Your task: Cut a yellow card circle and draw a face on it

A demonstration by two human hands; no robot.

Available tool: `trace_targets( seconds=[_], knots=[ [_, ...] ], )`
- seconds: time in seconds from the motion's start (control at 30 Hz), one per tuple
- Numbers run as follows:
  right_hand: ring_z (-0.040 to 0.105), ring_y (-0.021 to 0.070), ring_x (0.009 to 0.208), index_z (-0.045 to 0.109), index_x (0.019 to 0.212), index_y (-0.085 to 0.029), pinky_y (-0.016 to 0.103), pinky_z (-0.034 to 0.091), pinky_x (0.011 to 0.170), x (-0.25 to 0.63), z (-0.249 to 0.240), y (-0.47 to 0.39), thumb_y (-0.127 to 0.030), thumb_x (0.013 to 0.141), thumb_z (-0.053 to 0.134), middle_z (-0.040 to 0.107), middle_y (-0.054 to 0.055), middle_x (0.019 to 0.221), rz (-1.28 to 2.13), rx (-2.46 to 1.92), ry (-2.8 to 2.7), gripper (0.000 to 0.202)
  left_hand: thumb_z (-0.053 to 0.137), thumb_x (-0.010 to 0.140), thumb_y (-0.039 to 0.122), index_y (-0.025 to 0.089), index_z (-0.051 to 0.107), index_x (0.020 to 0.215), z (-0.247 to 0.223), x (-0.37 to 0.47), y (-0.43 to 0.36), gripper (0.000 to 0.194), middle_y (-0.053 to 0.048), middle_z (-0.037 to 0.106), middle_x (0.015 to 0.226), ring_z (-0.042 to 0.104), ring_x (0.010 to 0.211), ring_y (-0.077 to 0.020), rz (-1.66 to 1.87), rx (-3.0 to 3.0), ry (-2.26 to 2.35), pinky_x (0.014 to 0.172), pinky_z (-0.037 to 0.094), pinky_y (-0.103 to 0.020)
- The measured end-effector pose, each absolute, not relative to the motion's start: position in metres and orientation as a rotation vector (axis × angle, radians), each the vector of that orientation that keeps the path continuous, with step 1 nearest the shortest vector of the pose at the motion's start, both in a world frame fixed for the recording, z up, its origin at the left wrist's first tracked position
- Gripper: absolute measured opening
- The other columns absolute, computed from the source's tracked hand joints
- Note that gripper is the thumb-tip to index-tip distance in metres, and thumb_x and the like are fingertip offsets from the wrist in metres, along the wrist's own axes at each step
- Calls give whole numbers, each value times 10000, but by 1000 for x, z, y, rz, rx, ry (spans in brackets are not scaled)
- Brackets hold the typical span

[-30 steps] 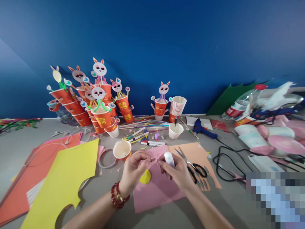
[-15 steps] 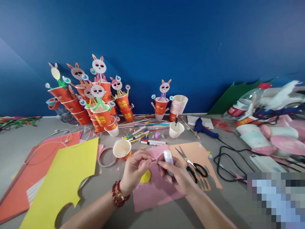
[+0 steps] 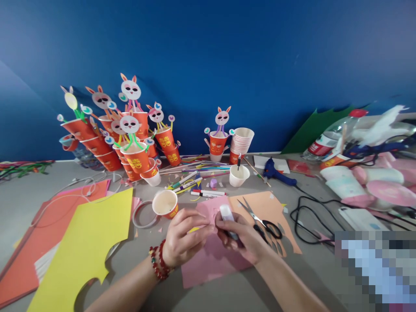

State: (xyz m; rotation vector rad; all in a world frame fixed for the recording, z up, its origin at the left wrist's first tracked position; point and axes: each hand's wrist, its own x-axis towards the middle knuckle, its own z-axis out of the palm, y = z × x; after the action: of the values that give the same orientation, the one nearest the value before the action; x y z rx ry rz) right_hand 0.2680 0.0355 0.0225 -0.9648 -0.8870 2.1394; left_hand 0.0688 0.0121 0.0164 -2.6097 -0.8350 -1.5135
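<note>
My left hand [image 3: 185, 238], with a red bead bracelet on the wrist, pinches a small paper piece above a pink paper sheet [image 3: 211, 262]. A sliver of a yellow paper circle [image 3: 193, 229] shows just under its fingers. My right hand [image 3: 242, 238] grips a white glue stick [image 3: 226, 215], its end pointed toward the left fingertips. The two hands nearly touch over the sheet.
Scissors [image 3: 263, 221] lie on an orange paper [image 3: 276, 208] to the right. A red paper cup [image 3: 166, 203], a tape ring [image 3: 143, 214], markers, a blue glue gun [image 3: 276, 173], black cables and rows of rabbit cups [image 3: 133, 151] fill the table. Yellow paper [image 3: 84, 247] lies left.
Both hands have drawn closer together. My left hand now covers most of the yellow circle. The glue stick tilted further toward the left fingers.
</note>
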Motion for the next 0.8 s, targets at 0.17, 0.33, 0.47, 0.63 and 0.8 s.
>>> trace_targets(
  seconds=[0.17,0.33,0.47,0.63,0.8],
  knots=[
    [354,19,329,591,696,-153,161,197,338,270,21,36,-378,648,821,564,-48,468,2185,-959,-917,325,500,983,199,188,660,1199,16,66,11,269,-96,738,989,638,955,-224,-1428,-2605,-808,803,573,-379],
    [329,16,333,582,706,-160,159,178,345,271,23,36,-363,636,811,552,-57,459,2184,-1001,-942,314,506,973,180,178,667,1190,13,65,12,270,-101,738,1002,634,978,-229,-1404,-2598,-798,815,571,-384],
    [342,27,353,572,709,-168,158,158,351,271,26,37,-366,618,802,534,-58,449,2132,-1057,-969,318,538,939,136,179,642,1215,10,67,12,298,-110,732,1072,633,1015,-239,-1436,-2620,-832,844,564,-406],
    [376,47,353,575,700,-175,170,233,352,267,18,40,-379,661,768,549,-58,462,1901,-1163,-1161,284,545,888,63,186,628,1183,20,73,9,331,-116,700,1096,652,1011,-240,-1757,-2506,-1115,863,543,-416],
    [420,80,382,568,708,-187,199,314,384,260,2,40,-374,730,708,578,-49,501,1655,-1283,-1543,234,507,943,121,189,671,1008,46,69,12,189,-79,679,1003,652,952,-200,-1818,-2498,-1526,826,526,-332]
  ],
)
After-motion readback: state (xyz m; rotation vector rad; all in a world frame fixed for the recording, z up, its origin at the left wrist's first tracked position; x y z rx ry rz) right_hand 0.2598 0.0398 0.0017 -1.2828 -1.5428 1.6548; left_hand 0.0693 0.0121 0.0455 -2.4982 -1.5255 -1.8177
